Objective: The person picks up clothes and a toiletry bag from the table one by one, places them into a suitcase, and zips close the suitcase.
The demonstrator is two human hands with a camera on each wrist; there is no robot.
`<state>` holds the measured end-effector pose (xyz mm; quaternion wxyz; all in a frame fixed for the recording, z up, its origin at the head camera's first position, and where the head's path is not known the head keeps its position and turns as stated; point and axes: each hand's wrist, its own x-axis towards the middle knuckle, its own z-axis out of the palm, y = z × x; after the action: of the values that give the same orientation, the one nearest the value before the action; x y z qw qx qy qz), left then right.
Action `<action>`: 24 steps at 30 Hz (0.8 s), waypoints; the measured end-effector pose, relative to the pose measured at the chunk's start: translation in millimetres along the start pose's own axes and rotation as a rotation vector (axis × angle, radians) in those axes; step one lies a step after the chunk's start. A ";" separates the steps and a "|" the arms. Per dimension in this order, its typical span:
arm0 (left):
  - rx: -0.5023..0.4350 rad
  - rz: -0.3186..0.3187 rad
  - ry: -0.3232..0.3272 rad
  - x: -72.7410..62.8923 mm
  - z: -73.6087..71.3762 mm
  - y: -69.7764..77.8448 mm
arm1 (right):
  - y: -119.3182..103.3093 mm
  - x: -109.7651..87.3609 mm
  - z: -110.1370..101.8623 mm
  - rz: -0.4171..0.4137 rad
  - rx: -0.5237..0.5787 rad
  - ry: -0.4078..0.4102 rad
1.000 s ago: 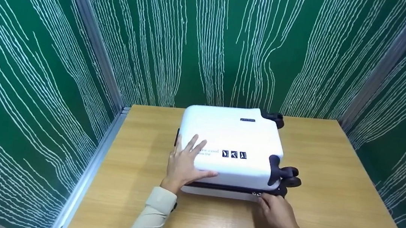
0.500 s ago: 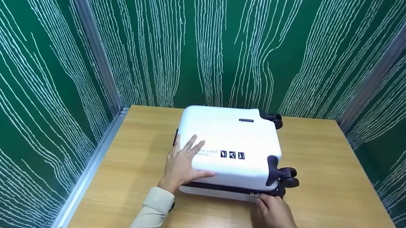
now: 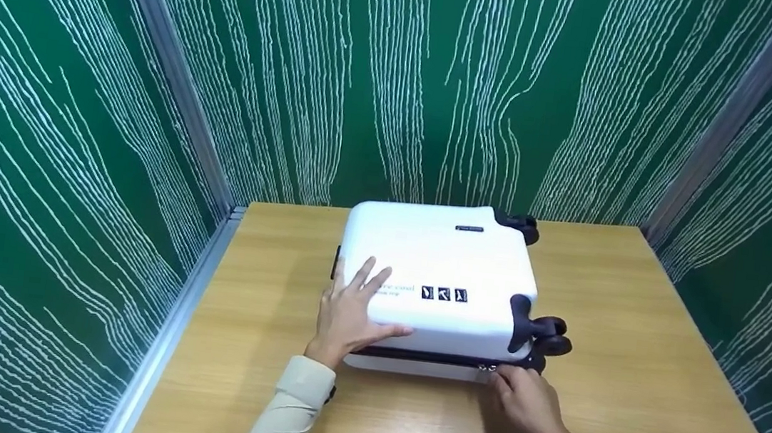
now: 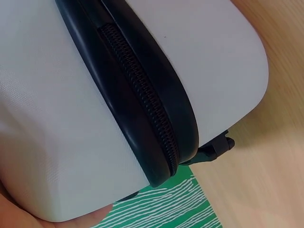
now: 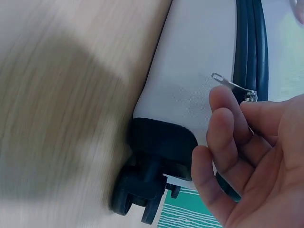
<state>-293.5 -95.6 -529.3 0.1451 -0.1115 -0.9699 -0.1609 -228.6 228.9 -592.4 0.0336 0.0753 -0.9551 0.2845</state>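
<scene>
A white hard-shell suitcase point(image 3: 438, 265) lies flat, its black wheels point(image 3: 546, 334) on the right. My left hand point(image 3: 347, 313) rests on the lid's near left corner with fingers spread; in the left wrist view part of that hand point(image 4: 71, 221) shows by the shell's edge. A black zipper point(image 4: 142, 90) runs round the side, its teeth meshed there. At the near right corner my right hand point(image 3: 528, 403) has curled fingers and pinches at a zipper slider, the held pull mostly hidden. One silver zipper pull point(image 5: 223, 80) sticks out beside the fingertips in the right wrist view.
The suitcase stands on a wooden table point(image 3: 639, 401). Green panels point(image 3: 469, 110) with white wavy lines rise behind and on both sides, joined by grey metal posts point(image 3: 172, 65). A black handle part point(image 3: 336, 261) shows at the suitcase's left end.
Both hands keep their places on the suitcase. The head view shifts very slightly; nothing else visibly differs.
</scene>
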 end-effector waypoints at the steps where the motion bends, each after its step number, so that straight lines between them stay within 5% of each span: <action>1: 0.001 0.003 0.004 0.7 0.1 0.5 | 0.7 0.2 -0.5 -0.005 -0.004 0.004; 15: 0.017 0.008 -0.003 4.9 -1.1 -0.1 | -2.0 5.4 -25.1 0.020 -0.100 -0.035; 24: -0.013 -0.003 -0.029 4.9 0.4 -1.0 | -6.8 10.6 -58.1 -0.137 -0.029 0.305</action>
<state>-298.4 -95.6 -528.4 0.1300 -0.1135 -0.9710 -0.1656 -236.6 253.8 -539.0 0.1987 0.0958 -0.9356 0.2757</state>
